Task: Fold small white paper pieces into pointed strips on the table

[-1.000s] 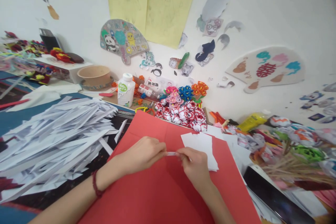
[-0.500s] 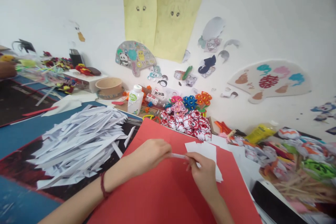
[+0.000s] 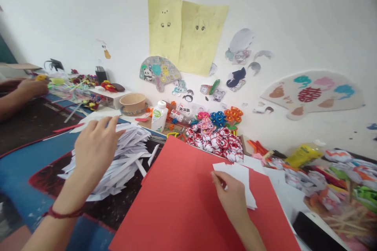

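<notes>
My left hand (image 3: 96, 147), a dark red band on its wrist, is raised over a heap of folded white paper strips (image 3: 129, 168). Its fingers are apart, and nothing shows in them. My right hand (image 3: 231, 194) is above a large red sheet (image 3: 171, 200), beside a small stack of white paper pieces (image 3: 237, 172). The thumb and fingertips of that hand are pinched together; anything between them is hidden or too small to make out.
A white bottle (image 3: 159, 117) and red-and-white paper flowers (image 3: 219, 139) stand behind the red sheet. A black phone (image 3: 318, 233) lies at the right near wooden sticks (image 3: 350, 219). At far left, another person's hand (image 3: 31, 87) is over a dark mat (image 3: 32, 125).
My left hand has moved left from the red sheet to the strip heap, and its fingers have spread. The thin white strip between my hands is no longer seen there. The view has shifted left.
</notes>
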Available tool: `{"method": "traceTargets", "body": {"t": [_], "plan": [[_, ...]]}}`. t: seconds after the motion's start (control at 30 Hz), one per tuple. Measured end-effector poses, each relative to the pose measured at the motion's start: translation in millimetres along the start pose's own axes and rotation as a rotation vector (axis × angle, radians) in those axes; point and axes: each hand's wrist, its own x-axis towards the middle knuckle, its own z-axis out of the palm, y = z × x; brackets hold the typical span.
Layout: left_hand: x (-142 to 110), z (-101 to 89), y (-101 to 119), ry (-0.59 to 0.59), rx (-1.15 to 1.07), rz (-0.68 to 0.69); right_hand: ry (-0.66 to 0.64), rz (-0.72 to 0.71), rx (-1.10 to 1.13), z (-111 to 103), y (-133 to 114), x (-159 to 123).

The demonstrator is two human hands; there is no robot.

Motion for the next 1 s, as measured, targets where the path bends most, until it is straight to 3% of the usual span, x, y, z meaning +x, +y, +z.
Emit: {"method": "traceTargets", "body": {"t": [0.1,0.2,0.33,0.47,0.67,1.0], "plan": [[-10,4.4,30,-0.022,-0.166,0.155,0.052,0.062,-0.396,-4,8,2],[-21,6.4,79,-0.206,-0.374,0.425,-0.001,0.134,-0.693,-6,14,3],[-31,5.4,142,-0.364,-0.525,0.726,-0.123,0.203,-0.736,-6,16,3],[-39,15.5,181,-0.412,-0.618,0.88,-0.102,0.24,-0.654,-8,18,4],[-52,41.8,204,-0.4,-0.709,0.864,-0.051,0.29,-0.595,-5,25,5],[-56,52.4,200,-0.423,-0.749,0.842,0.022,0.37,-0.291,-1,45,13]]}}
